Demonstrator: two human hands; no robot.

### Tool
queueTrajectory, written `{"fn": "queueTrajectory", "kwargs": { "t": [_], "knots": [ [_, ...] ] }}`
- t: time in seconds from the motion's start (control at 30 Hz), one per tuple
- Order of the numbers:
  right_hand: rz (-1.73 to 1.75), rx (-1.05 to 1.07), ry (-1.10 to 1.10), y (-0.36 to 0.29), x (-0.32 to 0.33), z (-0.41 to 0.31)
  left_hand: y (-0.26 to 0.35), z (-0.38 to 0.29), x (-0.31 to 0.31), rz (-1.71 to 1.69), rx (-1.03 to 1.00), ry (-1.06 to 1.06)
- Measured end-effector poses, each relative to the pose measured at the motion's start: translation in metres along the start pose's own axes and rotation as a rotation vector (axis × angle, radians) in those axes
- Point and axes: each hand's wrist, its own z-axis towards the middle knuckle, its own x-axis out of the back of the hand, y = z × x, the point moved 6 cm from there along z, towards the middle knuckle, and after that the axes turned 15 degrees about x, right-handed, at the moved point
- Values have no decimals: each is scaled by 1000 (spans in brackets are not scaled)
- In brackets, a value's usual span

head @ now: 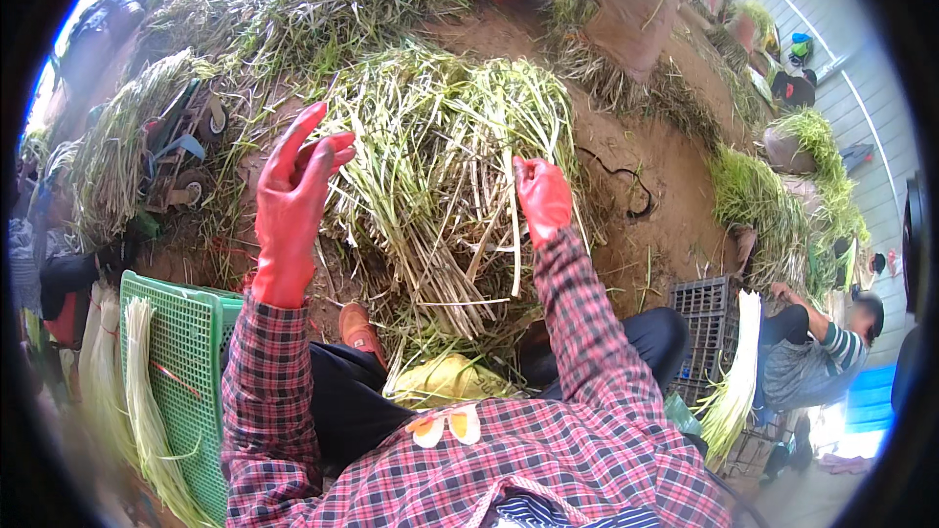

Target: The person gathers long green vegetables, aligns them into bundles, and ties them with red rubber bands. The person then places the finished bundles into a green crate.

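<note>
A heap of long plant stalks with pale ends and green, leafy tops point(418, 154) lies on the ground before me. My right hand point(544, 199), in a red rubber glove, pinches one pale stalk point(514, 249) that hangs down over the heap's right part. My left hand point(292, 194), gloved the same, is raised at the heap's left edge with its fingers apart and nothing in it. Between my knees lies a yellow sack point(447, 380) bearing print. A loose stalk point(463, 302) crosses the pale ends of a thick bunch point(433, 264).
A green plastic crate point(176, 381) stands at my left, with a bundle of trimmed stalks point(143, 381) against it. Right of me are a dark crate point(700, 330) and a pale bundle point(744, 352). A person point(814, 352) sits beyond. A loaded wheeled cart point(180, 154) stands far left.
</note>
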Motion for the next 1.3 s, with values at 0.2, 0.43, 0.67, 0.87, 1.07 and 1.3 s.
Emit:
{"fn": "queueTrajectory", "kwargs": {
  "t": [0.2,0.43,0.67,0.87,1.07,1.3],
  "knots": [
    [-61,-139,-94,10,2,32,3,7,0,-3,-1,5],
    [1225,-153,506,-31,74,-32,-23,4,-14,10,216,-25],
    [1517,-205,162,-54,-36,-116,-102,-25,-69,-19,562,-316],
    [1462,-91,98,-63,-56,-151,-139,-30,-67,-6,703,-244],
    [1401,-160,-292,-81,-74,-149,-143,-32,-79,-154,693,-363],
    [1630,-263,-116,-114,-67,-127,-127,-10,-70,100,406,-209]
  ]
}}
